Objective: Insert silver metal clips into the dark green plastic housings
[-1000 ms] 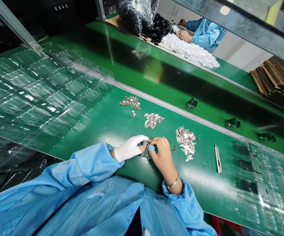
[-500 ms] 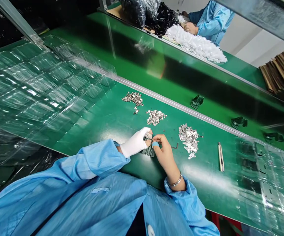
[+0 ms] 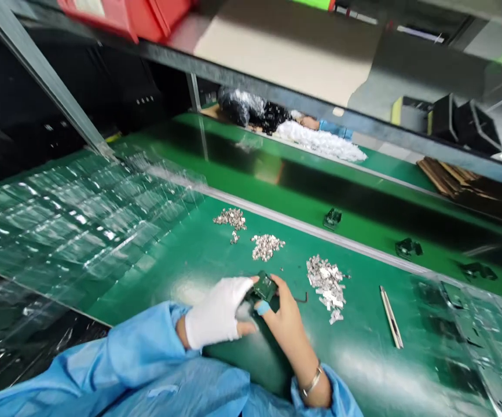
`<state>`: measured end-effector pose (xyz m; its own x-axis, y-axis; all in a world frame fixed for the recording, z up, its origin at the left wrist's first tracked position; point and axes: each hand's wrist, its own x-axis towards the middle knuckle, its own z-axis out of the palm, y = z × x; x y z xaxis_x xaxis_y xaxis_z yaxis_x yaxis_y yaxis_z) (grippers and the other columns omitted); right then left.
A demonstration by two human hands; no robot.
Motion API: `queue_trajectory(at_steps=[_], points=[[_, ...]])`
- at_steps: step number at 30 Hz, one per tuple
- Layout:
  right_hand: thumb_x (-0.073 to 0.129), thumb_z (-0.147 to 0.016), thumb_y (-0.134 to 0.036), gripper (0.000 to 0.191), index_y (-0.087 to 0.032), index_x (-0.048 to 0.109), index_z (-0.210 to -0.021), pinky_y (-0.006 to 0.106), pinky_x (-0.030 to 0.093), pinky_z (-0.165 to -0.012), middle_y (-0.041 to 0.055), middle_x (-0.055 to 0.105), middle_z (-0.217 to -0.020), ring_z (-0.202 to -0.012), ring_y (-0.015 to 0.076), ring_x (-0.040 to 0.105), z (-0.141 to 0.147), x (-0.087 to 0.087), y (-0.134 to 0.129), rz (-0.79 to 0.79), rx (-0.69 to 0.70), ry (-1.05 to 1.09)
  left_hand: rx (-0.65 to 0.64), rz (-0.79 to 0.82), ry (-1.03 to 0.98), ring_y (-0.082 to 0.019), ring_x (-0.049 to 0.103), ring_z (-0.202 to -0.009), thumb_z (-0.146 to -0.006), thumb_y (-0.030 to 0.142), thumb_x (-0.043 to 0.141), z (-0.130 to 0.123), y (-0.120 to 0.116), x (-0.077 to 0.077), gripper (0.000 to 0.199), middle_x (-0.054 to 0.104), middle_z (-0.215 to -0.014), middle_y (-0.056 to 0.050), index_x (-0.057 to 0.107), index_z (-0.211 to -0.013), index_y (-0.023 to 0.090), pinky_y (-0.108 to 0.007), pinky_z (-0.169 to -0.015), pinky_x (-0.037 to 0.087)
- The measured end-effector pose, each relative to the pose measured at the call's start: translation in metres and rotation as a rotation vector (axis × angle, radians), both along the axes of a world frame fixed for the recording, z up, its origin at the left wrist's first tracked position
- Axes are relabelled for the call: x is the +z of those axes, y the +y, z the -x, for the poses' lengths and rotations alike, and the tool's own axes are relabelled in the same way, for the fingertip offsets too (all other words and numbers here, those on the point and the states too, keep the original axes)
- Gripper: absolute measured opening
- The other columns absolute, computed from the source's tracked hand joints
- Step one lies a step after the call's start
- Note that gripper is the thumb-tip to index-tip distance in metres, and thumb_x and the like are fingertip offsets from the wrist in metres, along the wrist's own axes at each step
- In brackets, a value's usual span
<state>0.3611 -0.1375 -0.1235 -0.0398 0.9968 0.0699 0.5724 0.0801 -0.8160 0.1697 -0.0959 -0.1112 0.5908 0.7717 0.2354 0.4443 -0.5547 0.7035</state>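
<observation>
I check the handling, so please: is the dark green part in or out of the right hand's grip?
In: the right hand has the dark green part between thumb and fingers.

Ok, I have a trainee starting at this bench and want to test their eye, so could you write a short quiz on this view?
1. What is the right hand holding?
2. How many metal piles lie on the near green surface?
3. True or false: the slim pale tool lies to the left of all those piles, as the wearer sees it.

Key:
1. A dark green part.
2. Three.
3. False; it lies to their right.
</observation>
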Motion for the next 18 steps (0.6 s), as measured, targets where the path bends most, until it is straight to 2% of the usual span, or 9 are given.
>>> queue_trajectory(at_steps=[2, 4, 6, 8, 10, 13, 16, 18], points=[[0.045, -0.089, -0.042, 0.056, -0.015, 0.038, -0.137, 0.037, 0.051, -0.085, 0.0134, 0.06, -0.112, -0.095, 0.0216, 0.062, 0.003, -0.007, 0.004, 0.02, -0.022, 0.127, 0.013, -0.047, 0.089, -0.028, 0.057, -0.108, -0.072, 0.04, 0.063, -0.007, 0.007, 0.006, 0.075, 0.057, -0.122, -0.013, 0.031, -0.136, 0.018, -0.041, -0.092, 0.047], [0.038, -0.092, -0.044, 0.06, -0.016, 0.025, -0.144, 0.035, 0.051, -0.086, 0.0146, 0.056, -0.121, -0.101, 0.0211, 0.061, 0.0, -0.011, 0.007, -0.043, -0.04, 0.218, 0.098, -0.019, 0.139, -0.025, 0.06, -0.103, -0.076, 0.033, 0.057, -0.016, 0.034, 0.019, 0.072, 0.061, -0.116, -0.01, 0.026, -0.139, 0.018, -0.037, -0.089, 0.049], [0.039, -0.092, -0.044, 0.063, -0.02, 0.018, -0.147, 0.034, 0.051, -0.087, 0.0148, 0.046, -0.134, -0.113, 0.0224, 0.055, -0.006, -0.013, 0.007, -0.092, -0.087, 0.247, 0.227, 0.011, 0.185, -0.021, 0.062, -0.096, -0.08, 0.032, 0.051, -0.026, 0.081, 0.038, 0.062, 0.063, -0.108, -0.007, 0.029, -0.137, 0.02, -0.032, -0.085, 0.05], [0.042, -0.091, -0.045, 0.063, -0.023, 0.019, -0.146, 0.03, 0.054, -0.076, 0.0135, 0.041, -0.139, -0.116, 0.0235, 0.053, -0.01, -0.012, 0.006, -0.056, -0.122, 0.231, 0.378, 0.014, 0.325, -0.02, 0.062, -0.095, -0.084, 0.034, 0.045, -0.034, 0.138, 0.055, 0.045, 0.064, -0.105, -0.006, 0.041, -0.127, 0.022, -0.03, -0.083, 0.049], [0.044, -0.09, -0.046, 0.062, -0.023, 0.025, -0.145, 0.025, 0.053, -0.063, 0.013, 0.042, -0.138, -0.112, 0.0238, 0.055, -0.012, -0.012, 0.005, -0.006, -0.135, 0.209, 0.48, 0.026, 0.384, -0.022, 0.062, -0.093, -0.085, 0.035, 0.046, -0.039, 0.194, 0.065, 0.038, 0.064, -0.1, -0.008, 0.047, -0.12, 0.019, -0.033, -0.081, 0.05], [0.043, -0.09, -0.047, 0.059, -0.023, 0.032, -0.142, 0.023, 0.049, -0.052, 0.0117, 0.043, -0.137, -0.105, 0.0235, 0.058, -0.009, -0.015, 0.007, -0.002, -0.146, 0.169, 0.601, 0.032, 0.441, -0.025, 0.057, -0.106, -0.086, 0.035, 0.051, -0.041, 0.255, 0.064, 0.039, 0.06, -0.112, -0.012, 0.048, -0.119, 0.015, -0.039, -0.091, 0.046], [0.043, -0.091, -0.047, 0.053, -0.024, 0.04, -0.139, 0.023, 0.045, -0.044, 0.0108, 0.048, -0.132, -0.098, 0.0231, 0.061, -0.008, -0.025, 0.01, -0.023, -0.164, 0.08, 0.676, 0.091, 0.482, -0.024, 0.055, -0.108, -0.087, 0.041, 0.054, -0.043, 0.284, 0.056, 0.043, 0.056, -0.117, -0.012, 0.051, -0.119, 0.013, -0.044, -0.092, 0.047], [0.043, -0.091, -0.044, 0.047, -0.022, 0.047, -0.133, 0.025, 0.051, -0.056, 0.0118, 0.053, -0.124, -0.091, 0.0222, 0.063, -0.011, -0.035, 0.013, -0.091, -0.146, 0.022, 0.705, 0.104, 0.48, -0.023, 0.055, -0.108, -0.086, 0.044, 0.054, -0.039, 0.295, 0.058, 0.046, 0.055, -0.119, -0.012, 0.051, -0.12, 0.014, -0.046, -0.092, 0.047]])
